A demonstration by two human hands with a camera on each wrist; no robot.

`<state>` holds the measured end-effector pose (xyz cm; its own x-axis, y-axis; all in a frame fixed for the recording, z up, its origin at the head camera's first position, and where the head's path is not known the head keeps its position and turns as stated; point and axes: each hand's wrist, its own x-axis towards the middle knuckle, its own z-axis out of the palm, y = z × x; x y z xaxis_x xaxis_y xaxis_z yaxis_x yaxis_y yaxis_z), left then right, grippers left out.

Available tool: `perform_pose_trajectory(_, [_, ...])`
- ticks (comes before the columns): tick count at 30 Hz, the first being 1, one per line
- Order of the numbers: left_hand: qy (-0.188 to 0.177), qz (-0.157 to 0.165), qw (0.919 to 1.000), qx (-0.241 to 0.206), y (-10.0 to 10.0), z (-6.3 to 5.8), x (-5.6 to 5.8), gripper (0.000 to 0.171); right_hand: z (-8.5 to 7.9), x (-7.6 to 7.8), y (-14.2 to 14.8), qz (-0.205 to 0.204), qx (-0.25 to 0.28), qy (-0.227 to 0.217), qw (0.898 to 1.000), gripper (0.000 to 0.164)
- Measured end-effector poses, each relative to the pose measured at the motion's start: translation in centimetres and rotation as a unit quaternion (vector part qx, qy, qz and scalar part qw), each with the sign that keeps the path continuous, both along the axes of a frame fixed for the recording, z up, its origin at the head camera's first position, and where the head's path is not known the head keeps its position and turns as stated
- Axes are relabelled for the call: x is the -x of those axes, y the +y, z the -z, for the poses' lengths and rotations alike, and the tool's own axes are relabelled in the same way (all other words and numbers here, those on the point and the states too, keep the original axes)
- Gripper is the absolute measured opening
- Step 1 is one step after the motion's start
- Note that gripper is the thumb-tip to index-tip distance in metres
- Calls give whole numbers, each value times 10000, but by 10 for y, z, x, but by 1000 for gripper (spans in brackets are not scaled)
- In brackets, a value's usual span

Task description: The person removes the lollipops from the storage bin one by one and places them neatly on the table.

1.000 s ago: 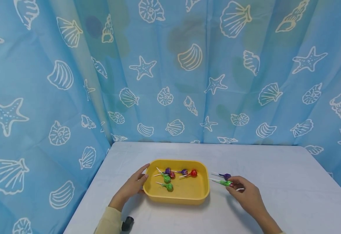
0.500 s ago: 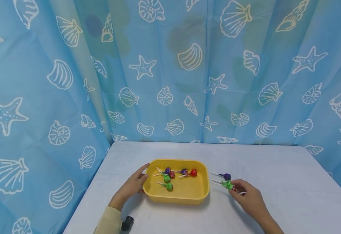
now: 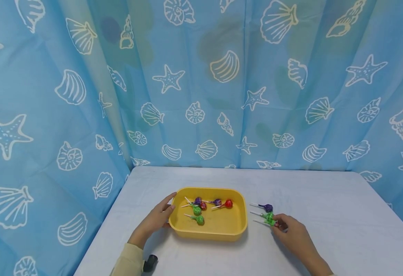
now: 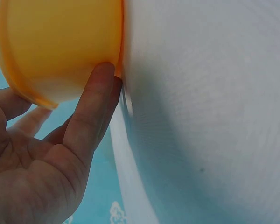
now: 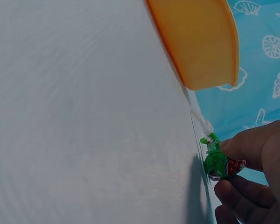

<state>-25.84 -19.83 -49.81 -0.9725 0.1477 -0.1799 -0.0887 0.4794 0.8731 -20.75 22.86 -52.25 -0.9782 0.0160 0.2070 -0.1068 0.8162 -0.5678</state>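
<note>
My left hand point(image 3: 154, 220) holds the left end of a yellow plastic tray point(image 3: 208, 237). In the left wrist view its fingers point(image 4: 91, 107) lie along the outer wall point(image 4: 70, 42), near the table, with the thumb at the rim. To the right of the tray, my right hand point(image 3: 294, 234) pinches a green-and-red wrapped lollipop point(image 5: 219, 165) by its head, the white stick toward the tray. Another green lollipop point(image 3: 268, 217) lies right beside it, and a dark purple lollipop point(image 3: 268, 208) is just behind, sticks pointing left.
Inside the tray are several lollipops, among them a red one point(image 3: 228, 203), a purple one point(image 3: 217, 202) and a green one point(image 3: 199, 220). A black object point(image 3: 150, 263) is by the left sleeve. A blue shell-print curtain point(image 3: 201, 96) hangs behind the white table point(image 3: 326, 203).
My right hand has shifted slightly toward the front of the table. The pinched lollipop's stick now shows apart from the other green lollipop. The left hand and tray have stayed put.
</note>
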Motion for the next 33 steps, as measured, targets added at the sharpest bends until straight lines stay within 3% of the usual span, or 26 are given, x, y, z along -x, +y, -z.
perform_pose_trajectory(16, [-8, -8, 10000, 22, 1, -4, -2, 54, 4, 7, 2, 72, -136, -235, 9996, 25])
perform_pose_trajectory(33, [-79, -9, 10000, -28, 1, -3, 0, 54, 0, -1, 6, -10, 131, -390, 9992, 32])
